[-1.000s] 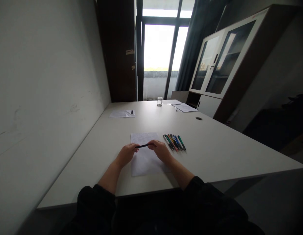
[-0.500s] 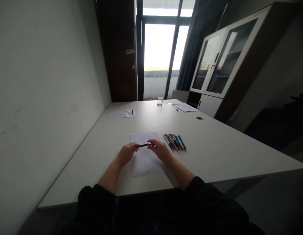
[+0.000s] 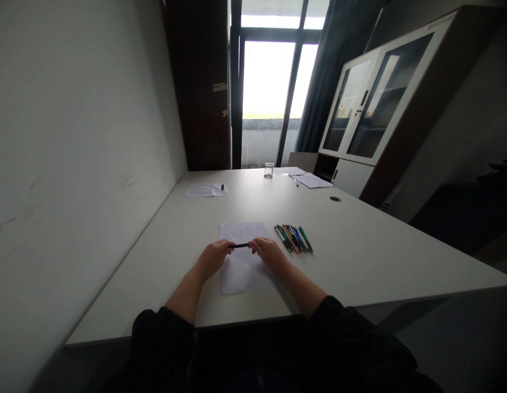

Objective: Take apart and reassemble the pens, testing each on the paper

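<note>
A black pen (image 3: 239, 246) is held level between my two hands, above a white sheet of paper (image 3: 243, 278) with lines of print near its top. My left hand (image 3: 214, 256) pinches the pen's left end. At the other end, the fingers of my right hand (image 3: 267, 252) are closed on it. Just right of the sheet lies a row of several pens (image 3: 293, 239) in mixed colours, side by side on the white table (image 3: 360, 256).
Near the table's far edge stands a clear glass (image 3: 269, 170). Papers (image 3: 313, 180) with a pen (image 3: 296, 183) lie at the far right, beyond a round cable hole (image 3: 335, 199). Another paper (image 3: 204, 190) lies far left, near the wall (image 3: 93, 136).
My right hand's fingers have closed further on the pen's right end, and that end has dipped slightly, so the pen is more level. The view has shifted a little.
</note>
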`<state>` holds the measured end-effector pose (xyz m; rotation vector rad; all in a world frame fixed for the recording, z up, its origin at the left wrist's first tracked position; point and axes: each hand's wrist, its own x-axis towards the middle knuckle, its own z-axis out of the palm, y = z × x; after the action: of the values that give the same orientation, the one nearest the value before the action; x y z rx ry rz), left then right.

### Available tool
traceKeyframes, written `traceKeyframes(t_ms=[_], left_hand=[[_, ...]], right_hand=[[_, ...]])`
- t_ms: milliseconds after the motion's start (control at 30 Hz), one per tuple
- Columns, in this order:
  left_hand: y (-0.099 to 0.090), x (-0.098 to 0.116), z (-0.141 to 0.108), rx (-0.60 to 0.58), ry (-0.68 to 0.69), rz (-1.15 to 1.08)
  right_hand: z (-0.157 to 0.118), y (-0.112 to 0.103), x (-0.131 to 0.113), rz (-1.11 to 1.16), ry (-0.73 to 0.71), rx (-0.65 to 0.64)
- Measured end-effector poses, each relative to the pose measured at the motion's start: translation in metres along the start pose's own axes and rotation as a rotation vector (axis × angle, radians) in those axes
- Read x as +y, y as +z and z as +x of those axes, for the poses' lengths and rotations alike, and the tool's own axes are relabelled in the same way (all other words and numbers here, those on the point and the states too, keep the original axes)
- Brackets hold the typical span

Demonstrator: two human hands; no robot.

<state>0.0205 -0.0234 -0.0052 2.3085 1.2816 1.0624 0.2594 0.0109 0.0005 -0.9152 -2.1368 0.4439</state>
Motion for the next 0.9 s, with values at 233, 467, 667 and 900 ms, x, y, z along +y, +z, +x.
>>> traceKeyframes(t_ms=[233,467,667,900], left_hand=[[-0.0013,-0.0015,0.0002,0.014,-0.024,0.012],[-0.0006,-0.0009,-0.0003,0.012,-0.014,0.021],[-0.0010,0.0014,-0.0002,0.012,-0.002,0.002],[-0.0023,0.0030,0.0010,0.031,-0.010,0.019]], right_hand=[[0.0023,0.0010,-0.0028,0.051,-0.002,0.084],[0.0009,0.0040,0.0023,-0.012,-0.005,0.073],[-0.0023,0.0051,0.0041,-0.101,-0.051,0.007],[-0.0011,0.0028,0.0009,-0.077,-0.062,0.004]])
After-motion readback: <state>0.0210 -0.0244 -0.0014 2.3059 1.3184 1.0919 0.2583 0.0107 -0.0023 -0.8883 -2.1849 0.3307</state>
